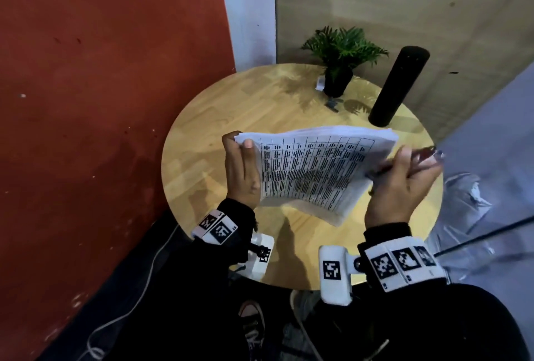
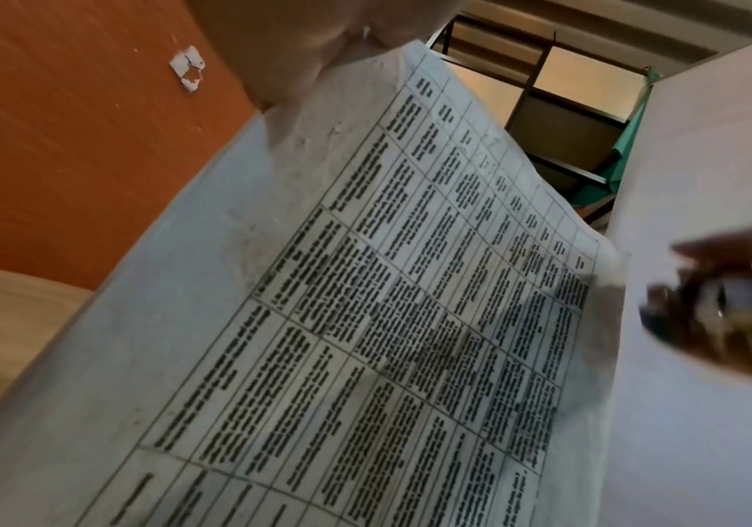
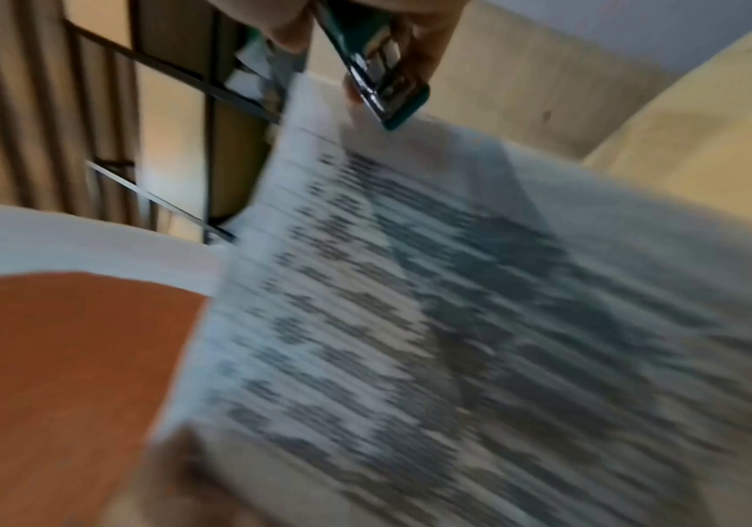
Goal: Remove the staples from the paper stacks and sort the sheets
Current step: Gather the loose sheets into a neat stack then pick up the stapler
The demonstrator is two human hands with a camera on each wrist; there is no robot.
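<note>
Red wall on your left, a pale panel behind, and between them a round wooden desk [image 1: 208,135] under your hands. You hold one thick paper stack [image 1: 312,169] in the air above the desk, tilted, its top sheet printed with a ruled table of dark text in many columns; the white sheet edges fan slightly along the far side. Your left hand [image 1: 242,169] grips the stack's left end, thumb pressed on top near the corner and fingers curled beneath. Your right hand [image 1: 404,184] is at the stack's right edge, fingers closed round a staple remover [image 3: 379,78] with a teal body and shiny metal claws; it is blurred, so whether the claws touch the paper cannot be told. At the desk's far side stand one potted plant [image 1: 341,57] and one tall black cylinder [image 1: 398,86], well apart from the stack. Clear plastic sheeting [image 1: 474,216] hangs on your right.
</note>
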